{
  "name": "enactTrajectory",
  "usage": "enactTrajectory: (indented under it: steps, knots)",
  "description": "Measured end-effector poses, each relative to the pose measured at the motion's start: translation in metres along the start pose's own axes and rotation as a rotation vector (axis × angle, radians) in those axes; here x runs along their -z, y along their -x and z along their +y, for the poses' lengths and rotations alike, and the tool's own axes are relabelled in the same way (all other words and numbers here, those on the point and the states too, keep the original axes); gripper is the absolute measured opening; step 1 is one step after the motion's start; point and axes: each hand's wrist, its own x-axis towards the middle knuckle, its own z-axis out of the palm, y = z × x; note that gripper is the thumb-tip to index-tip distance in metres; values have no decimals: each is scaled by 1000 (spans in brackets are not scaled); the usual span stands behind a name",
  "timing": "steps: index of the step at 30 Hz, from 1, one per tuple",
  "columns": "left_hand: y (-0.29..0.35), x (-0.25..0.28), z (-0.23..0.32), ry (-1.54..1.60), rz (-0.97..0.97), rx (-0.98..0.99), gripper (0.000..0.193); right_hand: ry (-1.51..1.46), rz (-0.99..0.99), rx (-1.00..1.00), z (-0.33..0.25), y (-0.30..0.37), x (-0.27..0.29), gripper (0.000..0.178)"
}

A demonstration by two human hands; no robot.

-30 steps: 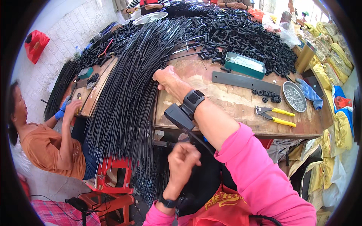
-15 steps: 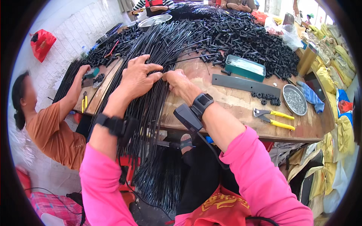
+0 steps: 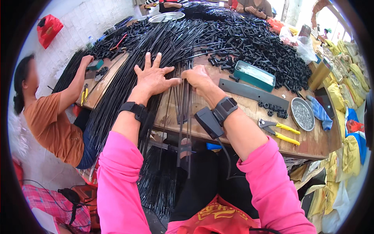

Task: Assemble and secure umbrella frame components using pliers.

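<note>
The left hand (image 3: 154, 80) lies palm down with its fingers spread, flat on the large sheaf of long black rods (image 3: 113, 93) and gripping nothing. The right hand (image 3: 200, 80) has its fingers curled and its thumb drawn in, clamped on a few loose rods (image 3: 184, 105) that hang down past the table edge, somewhat blurred. The left thumb points at the right fingertips and is very near them; whether they touch I cannot tell.

The sheaf slants across the tabletop (image 3: 218, 113), its near ends sticking out over the edge on the person's left. Behind it and to the right spreads a heap of short black tubular parts (image 3: 253, 43), with a round metal plate (image 3: 166, 16) at the far side.

Right of the right hand, a flat dark bar (image 3: 253, 90) lies just in front of a green tray (image 3: 255, 83) of thin pale pieces. Small black rings (image 3: 281, 113) sit near the bar's right end, between it and the yellow-handled pliers (image 3: 280, 136). A round dish (image 3: 307, 129) of small metallic bits stands beside a blue cloth (image 3: 320, 113). On the left, a co-worker in a brown top (image 3: 56, 117) reaches one arm toward a small green box (image 3: 94, 65).
</note>
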Motion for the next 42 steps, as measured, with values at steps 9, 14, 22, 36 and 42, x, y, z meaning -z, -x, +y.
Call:
enactTrajectory:
  steps: [9, 14, 22, 36, 42]
  knots:
    - [3, -4, 10, -24, 48, 8, 72, -232, -74, -78, 18, -10, 7, 15]
    - [7, -7, 3, -42, 56, 37, 59, 83, -85, -8, -2, 10, 9, 14]
    - [8, -7, 7, -125, 88, 52, 57, 30, -118, 2, -7, 6, 54, 12]
    - [1, -19, -2, -148, 107, -4, 42, 42, -25, -15, -12, 36, 5, 30]
    - [6, -11, -1, -86, 154, -52, 42, 87, -1, 8, 14, 5, 12, 19]
